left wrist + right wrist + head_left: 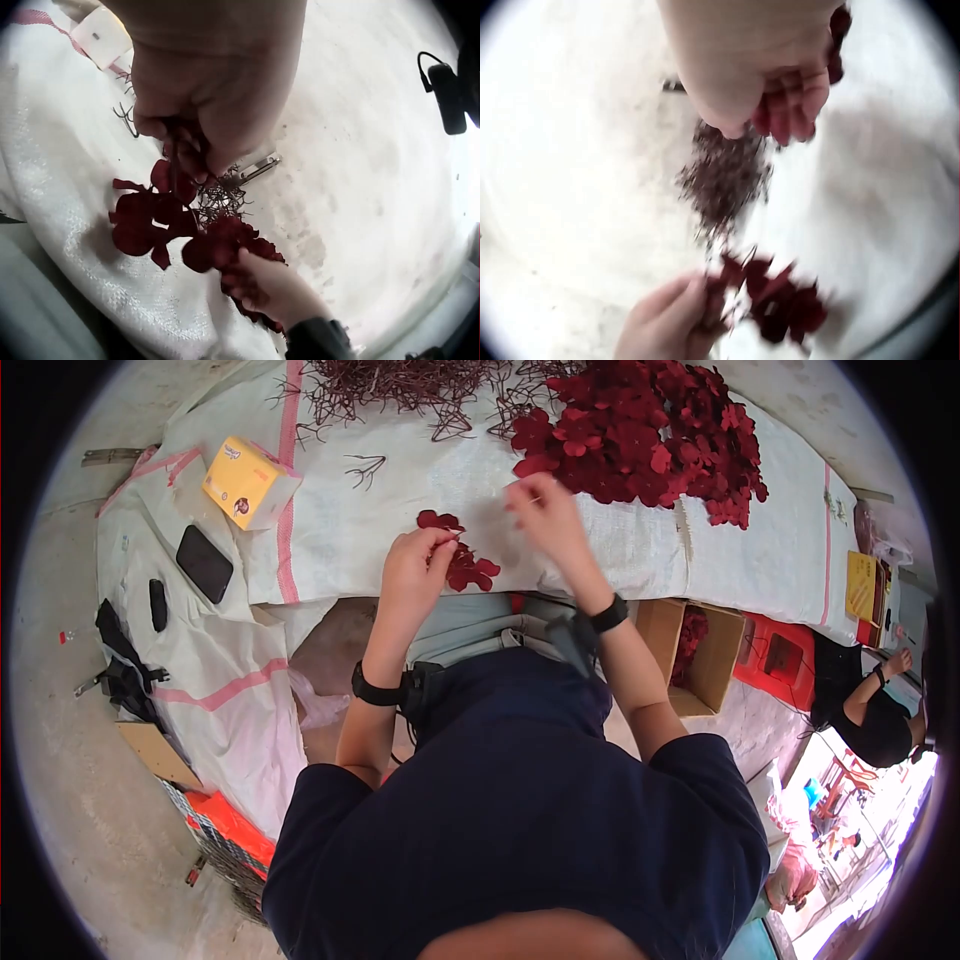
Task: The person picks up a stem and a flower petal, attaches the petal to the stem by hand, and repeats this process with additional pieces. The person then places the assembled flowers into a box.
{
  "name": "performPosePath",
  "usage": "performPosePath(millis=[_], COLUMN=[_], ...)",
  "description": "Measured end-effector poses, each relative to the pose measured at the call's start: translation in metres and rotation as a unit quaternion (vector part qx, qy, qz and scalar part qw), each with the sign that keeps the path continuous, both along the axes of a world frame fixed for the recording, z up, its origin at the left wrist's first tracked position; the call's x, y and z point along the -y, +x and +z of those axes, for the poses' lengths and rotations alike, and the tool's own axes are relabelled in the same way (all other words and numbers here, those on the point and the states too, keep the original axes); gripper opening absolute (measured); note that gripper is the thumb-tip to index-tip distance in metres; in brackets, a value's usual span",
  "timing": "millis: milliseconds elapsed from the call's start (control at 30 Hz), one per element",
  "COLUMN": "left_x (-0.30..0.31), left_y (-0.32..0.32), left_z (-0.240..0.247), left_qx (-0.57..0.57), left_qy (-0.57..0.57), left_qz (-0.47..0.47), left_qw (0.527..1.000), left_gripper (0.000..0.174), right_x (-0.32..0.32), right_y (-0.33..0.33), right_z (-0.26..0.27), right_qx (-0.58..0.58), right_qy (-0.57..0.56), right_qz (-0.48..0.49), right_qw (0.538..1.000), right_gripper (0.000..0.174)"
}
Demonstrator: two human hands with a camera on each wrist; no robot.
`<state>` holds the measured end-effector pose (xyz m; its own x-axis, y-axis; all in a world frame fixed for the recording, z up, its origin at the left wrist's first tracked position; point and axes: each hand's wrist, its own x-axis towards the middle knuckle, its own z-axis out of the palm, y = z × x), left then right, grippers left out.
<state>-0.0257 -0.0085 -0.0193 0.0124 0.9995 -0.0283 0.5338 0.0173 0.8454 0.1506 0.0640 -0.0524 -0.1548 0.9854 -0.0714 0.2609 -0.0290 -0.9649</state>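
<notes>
In the head view my left hand (413,567) pinches a thin stem carrying dark red cloth petals, a flower sprig (470,568), just above the near part of the white sheet. The left wrist view shows the sprig's petals (139,221) hanging below the fingers. My right hand (550,520) is blurred, close to the near left edge of a heap of red petals (640,435). Its fingers are loosely bent, and in the right wrist view the thumb stands apart from the fingertips (781,135), with nothing visible between them.
Bare brown branched stems (400,390) lie at the far side of the white sheet (350,550). To the left are a yellow tissue pack (245,485) and a dark phone (204,564). A cardboard box (725,660) stands below the edge, beside a red stool (780,660). Another person (870,710) is at right.
</notes>
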Motion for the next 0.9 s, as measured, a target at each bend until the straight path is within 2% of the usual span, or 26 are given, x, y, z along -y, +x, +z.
performPosePath(millis=[67,133,200,233,333,500,600,633,733,900], left_x=[0.006,0.003,0.003,0.004,0.0,-0.003,-0.002,-0.001,-0.002,-0.002], left_y=[-0.004,-0.003,0.0,0.002,0.008,0.004,0.002,0.002,0.01,0.021], left_z=[0.001,0.001,0.0,-0.001,0.0,0.004,-0.001,-0.003,-0.005,-0.002], left_qx=[-0.026,-0.038,0.073,0.127,0.132,0.143,0.154,0.159,0.167,0.183], left_qy=[0.005,0.011,0.002,-0.004,0.015,0.016,-0.005,-0.016,-0.025,-0.038], left_qz=[0.029,0.04,0.084,0.107,0.106,0.129,0.125,0.122,0.097,0.098], left_qw=[0.999,0.998,0.994,0.986,0.985,0.981,0.98,0.979,0.981,0.978], left_gripper=[0.011,0.011,0.009,0.008,0.007,0.007,0.007,0.008,0.008,0.01], right_x=[-0.023,-0.03,-0.029,-0.028,-0.03,-0.019,-0.002,0.003,0.014,0.014], right_y=[0.026,0.028,0.029,0.028,0.014,0.026,0.04,0.043,0.041,0.028], right_z=[0.011,0.008,0.001,-0.004,-0.018,-0.014,-0.014,-0.014,-0.007,-0.004], right_qx=[0.232,0.279,0.369,0.369,0.347,0.281,0.032,0.033,-0.148,-0.161], right_qy=[-0.043,-0.029,-0.012,-0.015,0.063,0.115,0.019,0.016,-0.174,-0.261], right_qz=[-0.076,-0.088,-0.104,-0.104,-0.131,-0.113,-0.059,-0.063,-0.07,0.008], right_qw=[0.969,0.956,0.923,0.923,0.927,0.946,0.998,0.997,0.971,0.952], right_gripper=[0.028,0.028,0.028,0.028,0.027,0.02,0.012,0.012,0.009,0.015])
